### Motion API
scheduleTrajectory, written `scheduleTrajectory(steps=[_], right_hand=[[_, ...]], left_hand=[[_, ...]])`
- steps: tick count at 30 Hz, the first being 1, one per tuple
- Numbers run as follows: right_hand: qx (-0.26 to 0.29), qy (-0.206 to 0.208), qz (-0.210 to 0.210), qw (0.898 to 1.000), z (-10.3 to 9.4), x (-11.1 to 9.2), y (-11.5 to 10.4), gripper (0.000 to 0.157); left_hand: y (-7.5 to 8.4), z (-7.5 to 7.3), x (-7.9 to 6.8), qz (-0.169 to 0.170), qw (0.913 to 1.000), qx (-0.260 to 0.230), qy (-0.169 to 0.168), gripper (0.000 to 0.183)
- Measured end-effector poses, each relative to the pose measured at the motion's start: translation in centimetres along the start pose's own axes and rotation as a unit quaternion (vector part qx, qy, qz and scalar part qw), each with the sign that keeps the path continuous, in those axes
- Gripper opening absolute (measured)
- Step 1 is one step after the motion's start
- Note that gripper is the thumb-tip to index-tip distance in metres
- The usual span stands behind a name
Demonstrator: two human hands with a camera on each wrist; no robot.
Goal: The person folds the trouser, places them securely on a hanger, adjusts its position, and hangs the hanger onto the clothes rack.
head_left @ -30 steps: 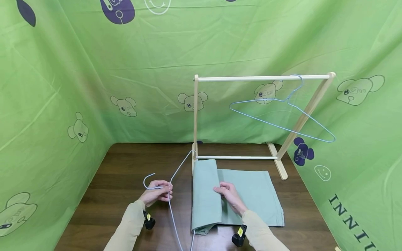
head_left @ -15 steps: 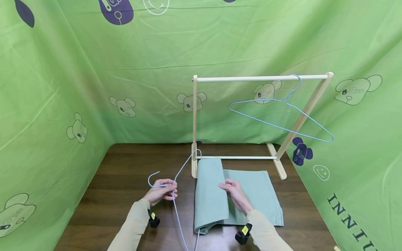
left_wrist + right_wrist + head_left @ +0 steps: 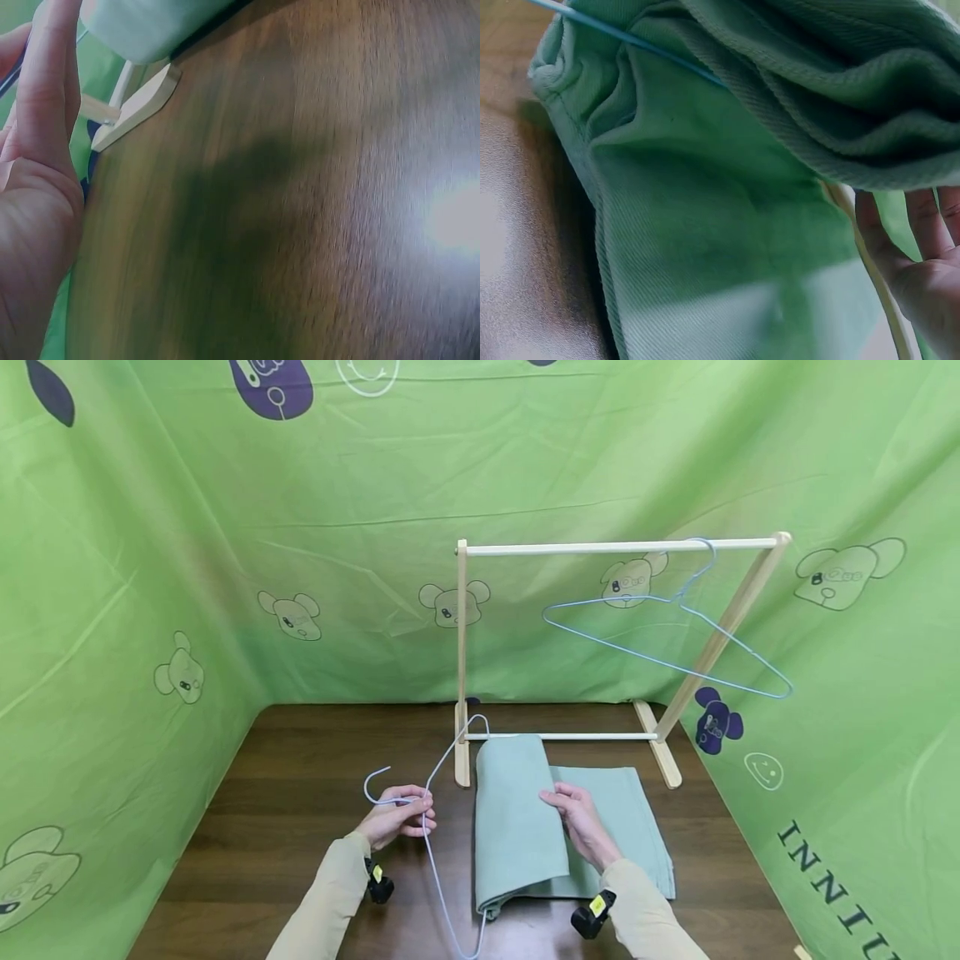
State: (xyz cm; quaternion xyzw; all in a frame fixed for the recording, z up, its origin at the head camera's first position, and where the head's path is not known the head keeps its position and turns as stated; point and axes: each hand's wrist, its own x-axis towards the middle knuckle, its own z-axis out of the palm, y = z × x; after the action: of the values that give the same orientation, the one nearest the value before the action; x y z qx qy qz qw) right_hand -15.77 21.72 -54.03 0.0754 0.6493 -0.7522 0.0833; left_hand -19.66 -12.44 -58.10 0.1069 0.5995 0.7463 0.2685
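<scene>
In the head view my left hand point(image 3: 397, 814) pinches a pale blue wire hanger point(image 3: 444, 906) near its neck, the hook pointing left. A folded pale green cloth point(image 3: 615, 835) lies on the table to its right. The cloth's left part is turned over the hanger's bottom bar as a flap point(image 3: 517, 818), which hides most of that bar. My right hand point(image 3: 581, 827) holds the flap's right edge between thumb and fingers. From the right wrist, several layers of the cloth point(image 3: 690, 225) show below the raised edge, with the hanger wire point(image 3: 645, 43) running in under them.
Behind the cloth stands a wooden rack point(image 3: 461, 652) with a white top rail point(image 3: 570, 548). A second blue wire hanger point(image 3: 630, 652) hangs from that rail toward the right. Green printed curtains point(image 3: 337, 485) enclose the brown table point(image 3: 300, 752) at the back and sides.
Both hands have moved to the right. The held hanger and the turned-over flap have shifted right with them, so the flap covers more of the cloth beneath.
</scene>
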Motion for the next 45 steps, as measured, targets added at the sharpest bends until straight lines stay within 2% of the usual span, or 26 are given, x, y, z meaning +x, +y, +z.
scheduleTrajectory(steps=[8,14,19,22,26,32,36,39,42,45], right_hand=[[-0.001,0.02,-0.022,1.0,-1.1,-0.5,-0.6,0.038],[-0.008,0.032,-0.036,0.999,-1.6,-0.8,-1.3,0.04],[0.002,0.022,-0.048,0.999,-1.8,-1.2,-2.0,0.04],[0.019,-0.001,-0.057,0.998,-2.0,-1.3,-2.5,0.037],[0.04,-0.028,-0.067,0.997,-2.4,-1.5,-2.9,0.035],[0.049,-0.028,-0.069,0.996,-3.3,-1.6,-2.6,0.039],[0.007,-0.006,-0.04,0.999,-4.1,-1.7,-2.0,0.038],[-0.044,0.033,-0.009,0.998,-4.8,-1.8,-1.3,0.04],[-0.096,0.066,0.016,0.993,-5.5,-1.7,-0.5,0.04],[-0.161,0.088,0.019,0.983,-6.0,-1.6,0.2,0.041]], left_hand=[[-0.4,1.2,0.8,-0.004,0.9999,-0.007,-0.008,0.004],[-0.9,1.5,1.2,-0.008,0.9998,-0.016,-0.007,0.007],[-1.4,1.6,1.3,-0.01,0.9995,-0.026,-0.012,0.004],[-1.4,1.8,1.3,-0.01,0.9994,-0.03,-0.013,0.004],[-0.9,1.7,1.2,-0.01,0.9996,-0.024,-0.008,0.006],[0.4,0.8,0.9,-0.006,1.0,-0.003,0.005,0.005],[0.7,0.6,0.9,-0.002,0.9999,0.004,0.01,0.006],[0.5,0.9,1.1,-0.014,0.9999,0.004,0.007,0.01],[0.2,1.4,1.3,-0.025,0.9997,0.0,0.005,0.009],[-0.2,1.7,1.6,-0.024,0.9996,-0.003,0.011,0.008]])
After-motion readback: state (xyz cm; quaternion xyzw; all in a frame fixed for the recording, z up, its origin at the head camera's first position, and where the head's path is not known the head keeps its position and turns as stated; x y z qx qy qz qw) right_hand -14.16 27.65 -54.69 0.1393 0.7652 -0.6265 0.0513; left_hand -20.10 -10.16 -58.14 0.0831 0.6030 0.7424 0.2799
